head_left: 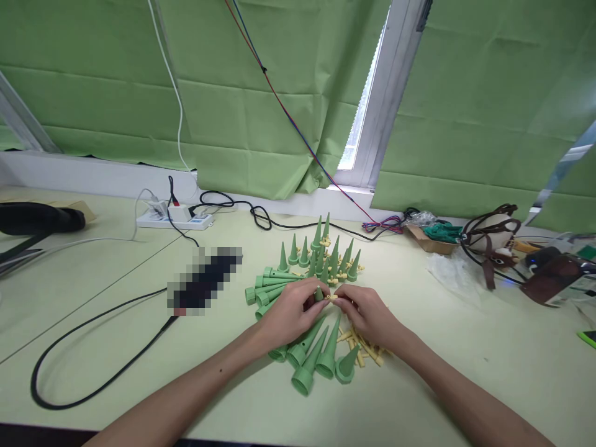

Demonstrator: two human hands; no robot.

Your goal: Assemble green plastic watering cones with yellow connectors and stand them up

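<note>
My left hand (pixel 293 310) is closed around a green plastic cone spike (pixel 319 293), held just above the table. My right hand (pixel 365 313) pinches a small yellow connector piece (pixel 331 297) against the side of that spike. Both hands meet over a pile of green cone spikes (pixel 316 357) lying on their sides. Beyond my hands several more green spikes (pixel 326 257) stand upright, some with yellow pieces on them. Loose yellow connectors (pixel 361 347) lie on the table under my right wrist.
A white power strip (pixel 174 216) with cables sits at the back left, and a black cable (pixel 93 335) loops across the pale table (pixel 139 385). A brown-strapped bag (pixel 491 239), a plastic bag and clutter are at the right. Green curtains hang behind.
</note>
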